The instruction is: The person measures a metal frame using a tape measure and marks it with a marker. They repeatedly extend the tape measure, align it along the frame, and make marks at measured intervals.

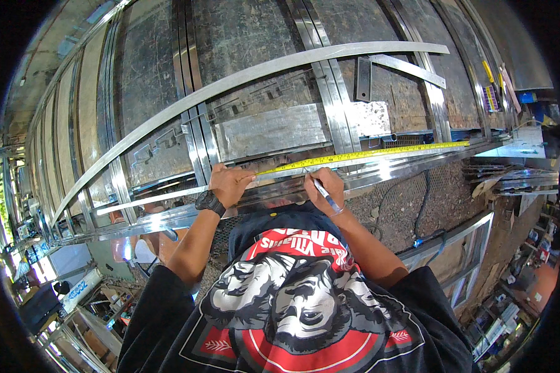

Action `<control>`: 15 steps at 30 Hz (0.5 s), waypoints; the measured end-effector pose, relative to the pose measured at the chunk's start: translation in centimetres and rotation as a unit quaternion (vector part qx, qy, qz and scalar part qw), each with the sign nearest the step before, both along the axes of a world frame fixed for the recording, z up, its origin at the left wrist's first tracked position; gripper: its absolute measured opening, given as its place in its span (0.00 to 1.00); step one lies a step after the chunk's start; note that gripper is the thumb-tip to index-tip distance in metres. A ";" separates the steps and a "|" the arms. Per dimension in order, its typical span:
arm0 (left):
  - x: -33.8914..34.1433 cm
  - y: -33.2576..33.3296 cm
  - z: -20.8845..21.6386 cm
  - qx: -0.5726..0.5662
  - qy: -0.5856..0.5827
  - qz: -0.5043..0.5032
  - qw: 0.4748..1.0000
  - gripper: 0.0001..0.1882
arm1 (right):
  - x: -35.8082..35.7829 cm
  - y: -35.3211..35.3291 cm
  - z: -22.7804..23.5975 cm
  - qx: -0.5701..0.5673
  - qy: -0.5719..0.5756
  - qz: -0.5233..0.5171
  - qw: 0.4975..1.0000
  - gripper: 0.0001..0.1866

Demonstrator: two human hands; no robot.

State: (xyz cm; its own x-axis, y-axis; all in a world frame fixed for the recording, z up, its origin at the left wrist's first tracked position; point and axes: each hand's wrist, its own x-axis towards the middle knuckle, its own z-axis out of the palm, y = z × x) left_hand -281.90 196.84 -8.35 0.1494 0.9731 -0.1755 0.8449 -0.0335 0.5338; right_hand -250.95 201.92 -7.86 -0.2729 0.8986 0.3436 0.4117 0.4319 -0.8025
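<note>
A yellow tape measure blade (379, 153) lies stretched along a narrow pale metal strip (149, 200) near the front edge of the workbench. My left hand (230, 186) is closed at the left end of the visible blade, fingers pinching the blade and strip together. A watch circles that wrist. A pen (321, 187) with a whitish barrel is gripped in my right hand (328, 189), its tip down at the strip beside the tape. Shiny metal profiles (280, 194) run along the bench edge under both hands.
A long metal bar (230, 85) spans the bench, beyond my hands. Near its right end rests a try square (363, 79). Metal tubes (336, 93) cross the worn bench top (249, 43). A metal frame (454, 255) leans at the lower right, by stacked metal pieces (516, 179).
</note>
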 end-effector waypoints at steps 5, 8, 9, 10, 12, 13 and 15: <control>0.1 0.2 0.2 -0.009 -0.006 0.003 1.000 0.11 | 0.0 0.1 0.1 0.000 0.001 -0.001 1.000 0.11; 0.1 0.0 0.0 -0.002 0.003 0.005 1.000 0.12 | -0.1 0.1 0.1 0.002 0.003 0.000 1.000 0.11; 0.1 0.0 -0.1 0.004 0.004 0.005 1.000 0.12 | -0.1 0.1 0.1 0.004 0.002 0.000 1.000 0.11; 0.0 -0.1 -0.3 -0.004 0.004 0.005 1.000 0.12 | -0.2 0.2 0.1 0.006 0.004 0.002 1.000 0.11; 0.0 0.1 0.0 -0.020 0.002 0.004 1.000 0.12 | -0.2 0.2 0.1 0.009 0.007 0.003 1.000 0.11; 0.0 0.1 0.1 -0.023 0.003 0.005 1.000 0.12 | -0.2 0.2 0.1 0.007 0.008 0.003 1.000 0.11; 0.1 0.2 0.4 -0.030 0.006 0.006 1.000 0.12 | -0.2 0.2 0.2 0.002 0.010 0.001 1.000 0.11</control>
